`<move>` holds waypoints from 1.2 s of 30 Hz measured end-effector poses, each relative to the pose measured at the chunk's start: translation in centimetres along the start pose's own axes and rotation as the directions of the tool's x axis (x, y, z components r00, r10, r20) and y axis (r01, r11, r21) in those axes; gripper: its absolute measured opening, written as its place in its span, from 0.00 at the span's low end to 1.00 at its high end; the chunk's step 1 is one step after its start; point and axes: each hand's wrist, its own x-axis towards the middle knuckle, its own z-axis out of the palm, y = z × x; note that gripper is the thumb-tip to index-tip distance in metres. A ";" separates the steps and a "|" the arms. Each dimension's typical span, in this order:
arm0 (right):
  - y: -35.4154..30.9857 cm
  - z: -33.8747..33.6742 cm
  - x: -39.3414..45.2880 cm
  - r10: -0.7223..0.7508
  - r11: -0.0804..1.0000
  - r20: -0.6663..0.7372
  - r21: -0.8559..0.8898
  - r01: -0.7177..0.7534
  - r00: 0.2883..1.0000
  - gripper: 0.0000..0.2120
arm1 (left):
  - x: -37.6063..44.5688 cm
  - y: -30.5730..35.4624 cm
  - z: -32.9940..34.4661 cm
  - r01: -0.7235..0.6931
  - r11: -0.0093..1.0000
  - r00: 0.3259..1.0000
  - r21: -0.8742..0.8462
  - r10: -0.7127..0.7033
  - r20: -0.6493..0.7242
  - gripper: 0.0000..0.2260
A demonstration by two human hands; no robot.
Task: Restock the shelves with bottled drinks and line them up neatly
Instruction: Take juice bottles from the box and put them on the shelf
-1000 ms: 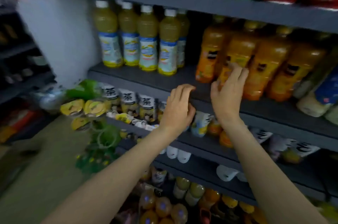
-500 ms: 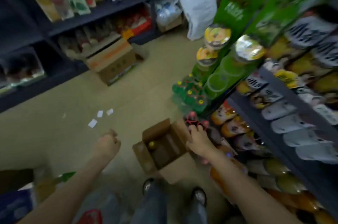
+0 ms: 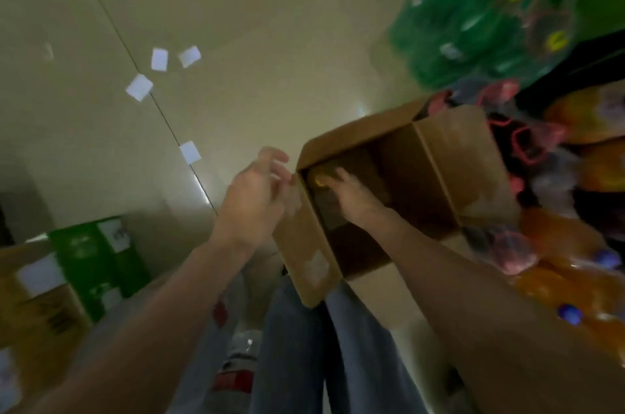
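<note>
Right hand [image 3: 351, 192] dips into the open cardboard box [image 3: 449, 156] on the floor, fingers curling round a yellow-capped bottle [image 3: 321, 180] at its near-left corner, left hand [image 3: 253, 200] loosely spread beside the flap — probably heavy, slick plastic, best gripped below the cap.

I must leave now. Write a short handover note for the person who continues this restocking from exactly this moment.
Right hand: inside the open cardboard box on the floor, at a yellow bottle cap; whether it grips is not clear.
Left hand: open, empty, at the box's left edge.
Done: cannot tell from this view; the shelves are not shown.
Left: lift the bottle out, shelve it, line it up. The box interior is dark, so any other contents are unclear.
</note>
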 end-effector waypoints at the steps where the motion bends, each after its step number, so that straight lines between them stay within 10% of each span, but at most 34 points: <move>1: 0.4 1.6 2.2 -0.046 0.997 -0.013 -0.059 0.045 0.999 0.22 | 0.8 -0.8 0.6 -0.017 1.000 0.999 -0.021 0.016 -0.031 0.11; 9: 1.4 0.2 0.8 0.042 0.994 -0.103 -0.092 -0.052 0.994 0.23 | 0.0 -1.3 0.7 -0.057 0.998 0.997 -0.038 0.055 -0.053 0.12; 15: -3.1 -15.2 -14.5 -0.072 0.997 -0.217 -0.039 0.065 0.974 0.13 | -3.1 7.3 -3.1 -0.051 0.995 0.933 -0.082 0.077 0.351 0.31; 20: -8.7 -29.3 -31.2 -0.163 0.979 -0.341 -0.172 0.109 0.926 0.13 | -6.0 20.0 -9.1 -0.416 0.909 0.768 0.002 0.350 0.537 0.42; 25: -12.7 -40.2 -49.7 -0.094 0.984 -0.701 0.045 0.175 0.707 0.12 | -12.7 36.7 -16.6 -0.647 0.755 0.661 -0.110 0.627 0.412 0.41; 33: -10.0 -44.2 -71.4 0.369 0.764 -0.924 0.365 0.532 0.103 0.03 | -25.5 57.0 -17.8 -0.821 0.499 0.328 -0.277 0.810 0.487 0.30; 36: -6.7 -41.8 -77.0 0.475 0.696 -0.869 0.468 0.545 0.139 0.04 | -29.3 61.9 -14.7 -0.819 0.463 0.246 -0.340 0.818 0.520 0.28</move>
